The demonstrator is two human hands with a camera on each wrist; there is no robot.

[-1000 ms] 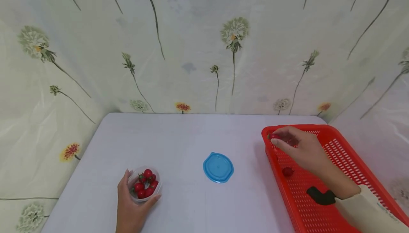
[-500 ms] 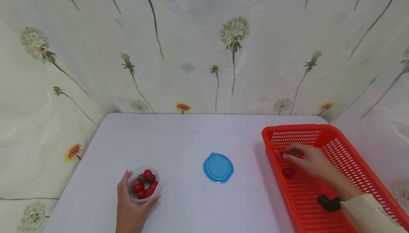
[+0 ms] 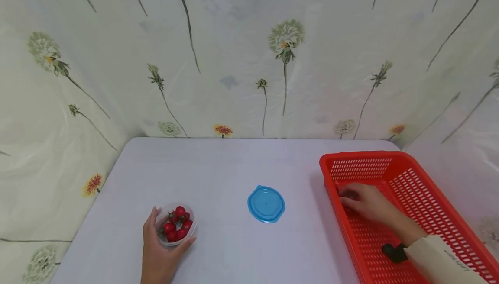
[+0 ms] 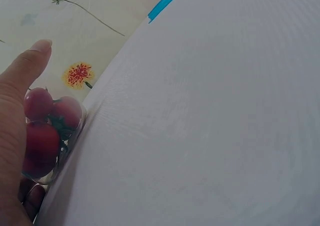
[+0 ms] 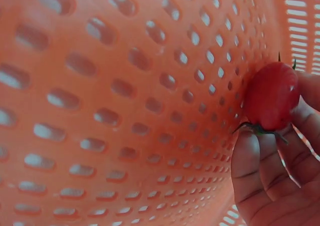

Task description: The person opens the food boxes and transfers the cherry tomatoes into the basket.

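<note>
In the head view my left hand (image 3: 159, 249) holds a small clear plastic container (image 3: 162, 214) on the table's left side, fingers and thumb around its wall. Several red cherry tomatoes (image 3: 181, 233) with green stems lie in it. The left wrist view shows tomatoes (image 4: 42, 141) through the clear wall beside my hand (image 4: 12, 131). Down inside the red basket (image 3: 334, 201), at its left wall, is my right hand (image 3: 366, 201). Its fingers hide what they hold in the head view. Up close, my right hand (image 5: 280, 181) grips a cherry tomato (image 5: 272, 96); green tips stick out behind it.
A round blue lid (image 3: 267, 204) lies flat on the white table (image 3: 230, 171), between the container and the basket. Flower-printed sheeting (image 3: 234, 59) hangs behind and at both sides. The basket's slotted walls (image 5: 125, 86) rise around my right hand.
My right hand has gone from the basket's far left corner down into it, carrying a cherry tomato, to where another tomato lay. That spot is now covered. My left hand has stayed put.
</note>
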